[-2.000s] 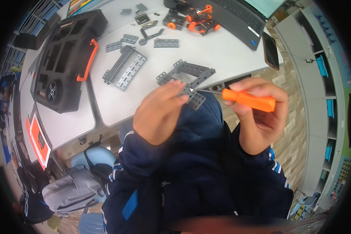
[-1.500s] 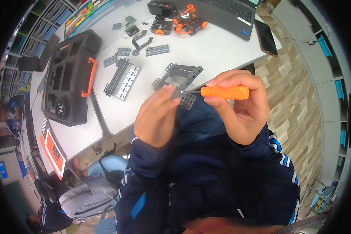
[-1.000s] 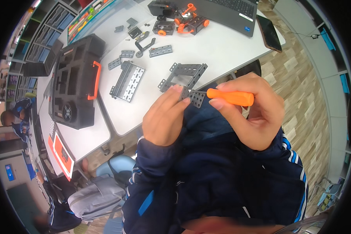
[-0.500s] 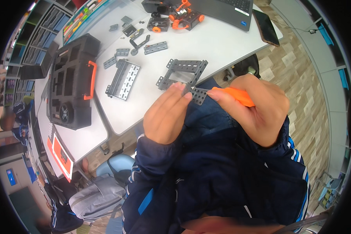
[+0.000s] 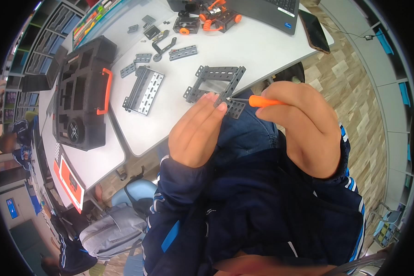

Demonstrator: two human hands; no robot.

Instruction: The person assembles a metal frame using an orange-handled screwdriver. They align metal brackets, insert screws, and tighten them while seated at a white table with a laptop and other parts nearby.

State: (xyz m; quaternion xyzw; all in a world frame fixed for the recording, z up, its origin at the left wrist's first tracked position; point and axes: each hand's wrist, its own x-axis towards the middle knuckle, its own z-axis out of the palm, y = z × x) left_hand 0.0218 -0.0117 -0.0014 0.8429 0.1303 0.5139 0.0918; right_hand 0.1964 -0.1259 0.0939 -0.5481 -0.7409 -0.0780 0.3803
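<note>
My left hand [image 5: 195, 131] grips the near corner of a dark grey perforated metal frame [image 5: 217, 72], its fingers closed around the bars at the table's edge. A small perforated plate [image 5: 235, 109] juts from that corner over my lap. In my right hand [image 5: 303, 124] is a screwdriver [image 5: 262, 101] with an orange handle, held between thumb and curled fingers. Its thin shaft points left, and the tip meets a small bright screw at the frame's corner beside my left fingertips. Left of the frame lies another metal assembly [image 5: 143, 91], lighter grey and perforated.
Loose brackets [image 5: 182, 52] and small parts lie farther back on the white table [image 5: 170, 85]. An open black case [image 5: 85, 94] with an orange handle stands at the left. Beyond are orange-and-black wheeled parts [image 5: 216, 18], a laptop [image 5: 267, 16] and a phone [image 5: 314, 31].
The screwdriver has swung so that more of its shaft shows, and my right hand has turned with it. My left hand keeps its hold on the frame, which has shifted slightly.
</note>
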